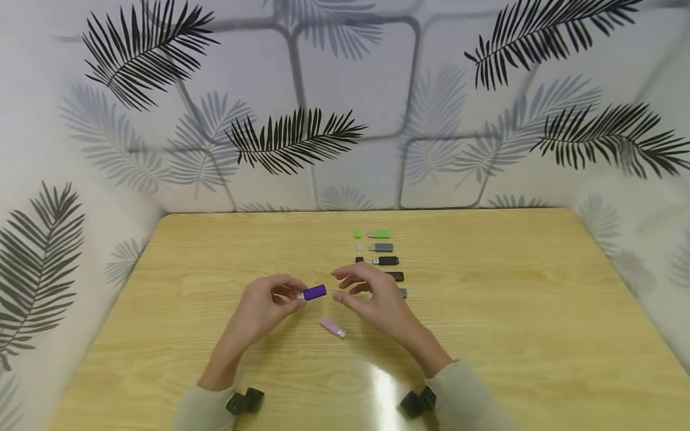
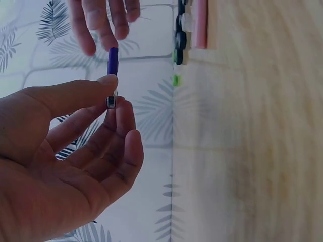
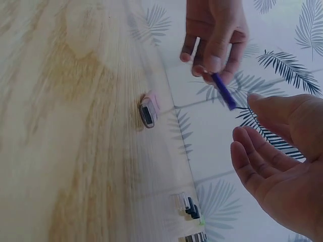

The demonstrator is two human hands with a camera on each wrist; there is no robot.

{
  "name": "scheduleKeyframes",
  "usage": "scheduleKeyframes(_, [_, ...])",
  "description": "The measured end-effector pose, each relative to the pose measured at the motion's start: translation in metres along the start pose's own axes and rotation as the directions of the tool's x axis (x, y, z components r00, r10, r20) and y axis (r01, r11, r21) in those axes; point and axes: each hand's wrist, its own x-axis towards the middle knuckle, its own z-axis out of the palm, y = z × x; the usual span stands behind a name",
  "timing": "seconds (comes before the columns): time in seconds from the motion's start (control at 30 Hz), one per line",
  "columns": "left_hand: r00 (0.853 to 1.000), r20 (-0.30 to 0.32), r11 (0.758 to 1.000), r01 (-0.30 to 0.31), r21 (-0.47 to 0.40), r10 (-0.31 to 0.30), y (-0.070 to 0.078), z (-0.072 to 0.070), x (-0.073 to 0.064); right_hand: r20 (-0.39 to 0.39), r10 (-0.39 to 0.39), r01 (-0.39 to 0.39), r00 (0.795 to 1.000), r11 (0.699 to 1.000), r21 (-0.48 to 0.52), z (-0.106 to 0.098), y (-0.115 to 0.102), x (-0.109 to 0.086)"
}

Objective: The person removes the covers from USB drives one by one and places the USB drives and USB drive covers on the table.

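My left hand (image 1: 268, 304) pinches a purple USB flash drive (image 1: 315, 292) between thumb and fingers, holding it by the metal plug end. The purple body points toward my right hand (image 1: 380, 299). That hand is just right of the drive, its fingers loosely bent and nothing between them; in the right wrist view a small gap separates its fingertips from the purple drive (image 3: 223, 92). Below the hands, a pink USB flash drive (image 1: 330, 325) lies on the table with its metal plug uncovered.
Behind my right hand runs a column of drives: green (image 1: 381, 234), grey (image 1: 384, 247), black (image 1: 388, 261), another black (image 1: 398, 276) and grey (image 1: 403, 293), the last two partly hidden. Left of them lie a green cap (image 1: 357, 234), clear cap (image 1: 359, 247) and black cap (image 1: 359, 259).
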Motion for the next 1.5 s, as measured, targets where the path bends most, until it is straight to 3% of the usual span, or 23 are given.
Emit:
scheduleKeyframes(0.2, [0.998, -0.019, 0.997, -0.068, -0.046, 0.067, 0.010, 0.000, 0.005, -0.019, -0.054, 0.054, 0.998, 0.998, 0.024, 0.003, -0.002, 0.004])
scheduleKeyframes(0.73, [0.993, 0.010, 0.980, -0.116, -0.159, 0.119, 0.035, 0.009, 0.019, -0.011, -0.071, 0.071, 0.997, 0.997, 0.002, -0.018, -0.003, 0.004])
scheduleKeyframes(0.9, [0.990, 0.005, 0.971, -0.137, -0.196, 0.141, 0.034, 0.014, 0.019, -0.015, -0.077, 0.077, 0.997, 0.997, -0.007, -0.023, -0.004, -0.002])
scheduleKeyframes(1.2, [0.980, -0.036, 0.928, -0.197, -0.315, 0.196, 0.030, 0.032, 0.016, -0.025, -0.080, 0.079, 0.996, 0.996, -0.032, -0.032, -0.006, -0.011])
scheduleKeyframes(1.5, [0.971, -0.064, 0.914, -0.239, -0.327, 0.231, 0.031, 0.035, 0.016, -0.024, -0.171, 0.168, 0.985, 0.983, -0.078, -0.034, -0.006, -0.008])
